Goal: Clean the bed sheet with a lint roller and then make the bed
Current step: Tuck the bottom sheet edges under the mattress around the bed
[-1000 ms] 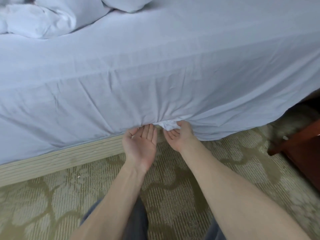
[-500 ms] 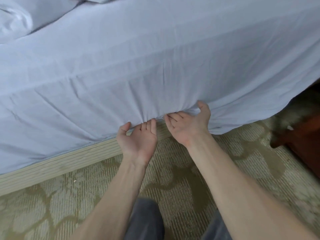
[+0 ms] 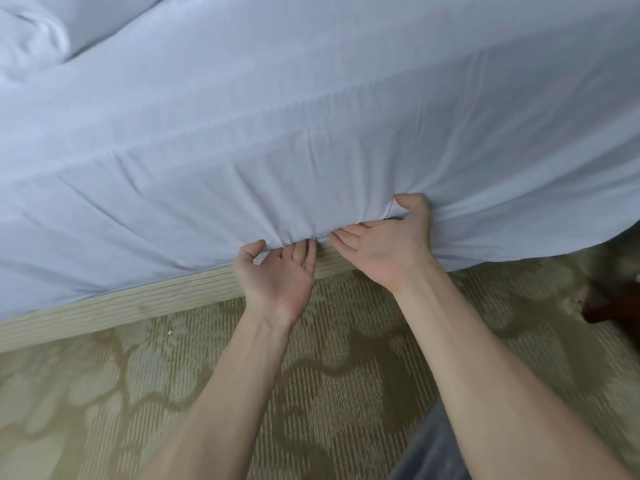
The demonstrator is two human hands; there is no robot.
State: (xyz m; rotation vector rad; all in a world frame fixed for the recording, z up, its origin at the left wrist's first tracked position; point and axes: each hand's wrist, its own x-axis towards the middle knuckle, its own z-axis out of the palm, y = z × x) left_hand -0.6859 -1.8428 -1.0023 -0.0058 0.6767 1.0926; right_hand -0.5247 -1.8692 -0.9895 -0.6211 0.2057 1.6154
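Where the bed sheet (image 3: pixel 311 133) drapes over the side of the bed and fills the upper half of the view, its lower hem slants from eight o'clock up toward three o'clock. At eleven o'clock a rumpled heap of white bedding (image 3: pixel 38 36) lies on the sheet, far up from the hem. Under the hem at eight o'clock shows a pale ribbed bed base (image 3: pixel 121 306) — a strip between sheet and carpet (image 3: pixel 104 410), which is olive with a lighter leaf pattern and covers the lower half.

Just below centre, the left hand (image 3: pixel 277 275) is turned palm up, fingers straight and together, their tips slid under the hem where sheet meets base. Its thumb points out to ten o'clock against the fabric's edge. Just beside it, toward three o'clock, the right hand (image 3: pixel 384 251) is also palm up, fingers laid straight along the underside of the hem and pointing at the left hand, thumb raised to twelve o'clock and pressed on the sheet's side. Neither hand is curled round the cloth; their fingertips nearly touch. Creases fan out from that spot.

Right of the hands the hem hangs loose over the carpet. At five o'clock grey trouser cloth (image 3: pixel 429 452) shows beside the right forearm, and at four o'clock — at the frame's edge — stands dark reddish wooden furniture (image 3: pixel 613 306), partly cut off.
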